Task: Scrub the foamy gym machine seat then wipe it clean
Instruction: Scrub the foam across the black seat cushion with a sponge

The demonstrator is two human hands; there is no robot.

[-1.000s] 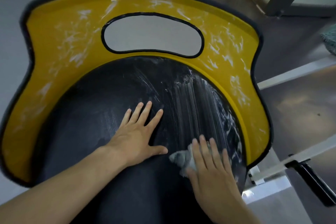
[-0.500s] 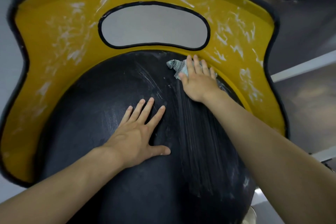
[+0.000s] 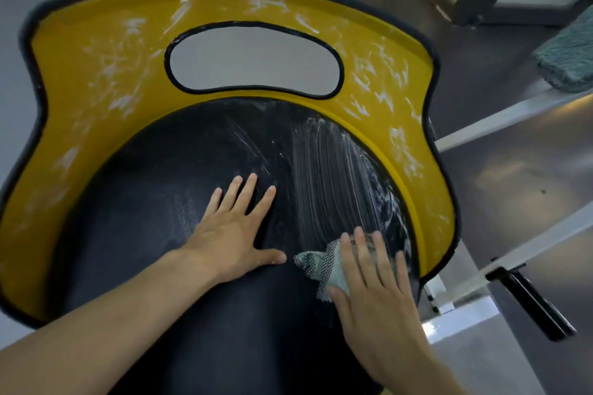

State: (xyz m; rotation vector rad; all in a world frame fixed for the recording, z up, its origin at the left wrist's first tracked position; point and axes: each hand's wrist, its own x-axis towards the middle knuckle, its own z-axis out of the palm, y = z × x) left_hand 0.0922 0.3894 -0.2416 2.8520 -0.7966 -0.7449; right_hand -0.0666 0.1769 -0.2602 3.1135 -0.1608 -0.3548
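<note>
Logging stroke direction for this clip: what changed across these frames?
The right hand, pressing the scrub cloth, swept up to the far edge of the black pad, then back down to its near right side. The left hand stayed flat on the pad.

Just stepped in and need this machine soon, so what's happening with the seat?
A person is scrubbing it. Their left hand lies flat on the black seat pad, while the right hand presses a mesh scrub cloth against its right side. White foam streaks cover that side, and foam smears dot the yellow surround. The foam is not yet wiped off.
</note>
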